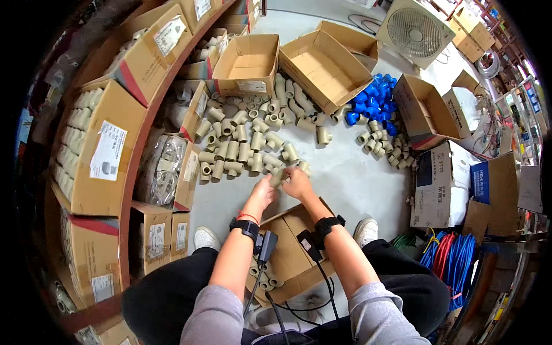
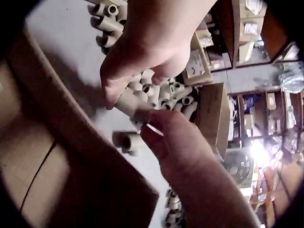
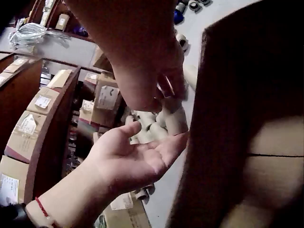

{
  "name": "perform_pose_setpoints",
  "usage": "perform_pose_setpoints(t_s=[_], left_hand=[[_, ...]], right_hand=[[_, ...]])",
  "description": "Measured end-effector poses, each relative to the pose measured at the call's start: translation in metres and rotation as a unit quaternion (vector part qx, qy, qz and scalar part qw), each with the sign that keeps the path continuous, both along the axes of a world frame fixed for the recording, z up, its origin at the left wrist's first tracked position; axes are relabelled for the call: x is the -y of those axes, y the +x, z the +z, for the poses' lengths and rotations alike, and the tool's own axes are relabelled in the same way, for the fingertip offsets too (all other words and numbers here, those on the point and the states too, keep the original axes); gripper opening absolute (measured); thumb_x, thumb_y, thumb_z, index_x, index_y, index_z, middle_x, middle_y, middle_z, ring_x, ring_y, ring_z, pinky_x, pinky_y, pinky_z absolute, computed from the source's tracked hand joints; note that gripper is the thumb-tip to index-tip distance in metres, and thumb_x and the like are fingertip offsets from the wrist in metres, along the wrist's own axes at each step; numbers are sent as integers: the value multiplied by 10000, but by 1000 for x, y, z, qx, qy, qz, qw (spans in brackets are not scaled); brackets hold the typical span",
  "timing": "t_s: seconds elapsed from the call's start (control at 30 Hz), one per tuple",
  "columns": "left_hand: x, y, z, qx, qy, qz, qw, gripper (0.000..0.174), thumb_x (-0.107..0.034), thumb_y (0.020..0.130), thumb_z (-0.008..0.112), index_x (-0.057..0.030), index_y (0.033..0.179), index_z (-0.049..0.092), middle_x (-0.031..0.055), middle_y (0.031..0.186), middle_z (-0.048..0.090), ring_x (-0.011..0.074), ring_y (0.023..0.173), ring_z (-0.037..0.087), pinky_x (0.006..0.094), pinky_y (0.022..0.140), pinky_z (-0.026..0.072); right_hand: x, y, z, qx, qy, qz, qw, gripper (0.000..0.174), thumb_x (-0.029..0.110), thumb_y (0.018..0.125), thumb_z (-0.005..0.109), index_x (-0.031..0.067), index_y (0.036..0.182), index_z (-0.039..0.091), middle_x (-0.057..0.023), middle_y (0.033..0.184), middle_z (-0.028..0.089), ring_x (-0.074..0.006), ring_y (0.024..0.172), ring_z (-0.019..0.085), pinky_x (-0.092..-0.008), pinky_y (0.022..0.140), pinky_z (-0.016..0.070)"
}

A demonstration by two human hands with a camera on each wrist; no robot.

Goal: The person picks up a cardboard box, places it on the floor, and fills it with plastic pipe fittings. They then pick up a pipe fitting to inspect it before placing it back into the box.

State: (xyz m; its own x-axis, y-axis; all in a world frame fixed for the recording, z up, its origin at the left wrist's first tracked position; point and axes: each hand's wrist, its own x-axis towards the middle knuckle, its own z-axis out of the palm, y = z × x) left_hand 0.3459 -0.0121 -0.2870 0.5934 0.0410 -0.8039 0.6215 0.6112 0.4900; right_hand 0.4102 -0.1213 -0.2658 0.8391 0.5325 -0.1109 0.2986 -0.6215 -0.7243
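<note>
Between the two hands is a beige plastic pipe fitting (image 1: 277, 177), held above the floor just beyond an open cardboard box (image 1: 296, 233). My right hand (image 1: 297, 183) pinches one end of the fitting between thumb and fingers. Palm up, my left hand (image 3: 135, 159) lies under the other end, its fingers extended and touching the fitting (image 3: 175, 118). In the left wrist view the fitting (image 2: 128, 103) spans from the left fingertips to the right hand (image 2: 178, 137). Beyond the hands, a spread of loose beige fittings (image 1: 232, 150) covers the floor.
Open cartons (image 1: 326, 70) stand behind the fittings. A heap of blue fittings (image 1: 374, 99) lies to the right, near a fan unit (image 1: 415, 33). Shelves of boxes (image 1: 109, 149) line the left. Coiled cables (image 1: 454, 261) are by the right knee. More beige fittings (image 1: 264, 279) lie near the left forearm.
</note>
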Motion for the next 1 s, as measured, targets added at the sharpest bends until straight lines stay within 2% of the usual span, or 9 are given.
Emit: perform_pose_setpoints(t_s=[0.2,0.23,0.27,0.37,0.47,0.6,0.7,0.83,1.0], left_hand=[[-11,-24,56,57,59,152,985,430,-324,780,407,27,1029,403,159,1062,427,244,987,422,318,845,333],[-12,-32,62,82,63,156,982,421,-316,783,410,27,1026,406,155,1058,431,238,976,433,314,836,344],[-13,-39,65,86,55,202,974,339,-251,739,525,26,923,459,119,908,522,224,842,518,313,758,400],[-6,-63,76,129,75,229,962,257,-187,709,572,-4,857,469,86,851,524,182,810,514,308,742,411],[6,-87,77,124,87,200,968,139,-130,709,559,-57,812,503,42,829,540,136,787,511,269,725,403],[22,-121,78,85,80,206,971,98,-129,702,566,-90,769,506,7,779,540,120,751,508,260,706,396],[27,-138,74,76,84,190,975,128,-158,709,561,-88,801,507,15,834,538,116,806,494,253,752,374],[34,-153,69,78,120,143,979,174,-202,709,570,-81,812,498,16,840,519,123,806,486,265,744,390],[34,-162,55,55,125,88,987,278,-261,733,535,-47,905,488,44,907,504,153,839,483,283,734,404]], right_hand=[[10,-34,58,219,136,13,966,147,52,594,544,4,718,480,-198,922,489,-329,807,489,-328,667,417],[14,-41,66,200,144,31,969,137,44,598,543,4,714,482,-196,923,491,-324,797,495,-324,656,424],[20,-50,73,181,152,49,971,127,37,601,542,3,710,484,-193,924,492,-320,787,501,-321,646,431],[34,-82,95,104,160,53,980,93,19,607,554,-3,667,487,-160,862,523,-253,694,550,-296,599,459],[43,-109,86,9,175,15,984,135,35,597,587,-3,670,480,-105,723,552,-173,615,568,-273,587,459],[51,-139,87,-35,145,-3,989,213,75,585,623,13,712,465,-73,670,559,-154,589,559,-254,551,445],[54,-154,91,-45,180,13,983,230,91,581,626,19,740,475,-75,679,562,-158,577,556,-257,548,443],[64,-162,84,5,84,102,991,322,107,578,616,38,873,506,-80,694,564,-164,555,550,-260,534,441],[68,-165,64,12,74,96,993,270,115,600,595,35,851,541,-100,742,573,-185,599,568,-277,552,451]])
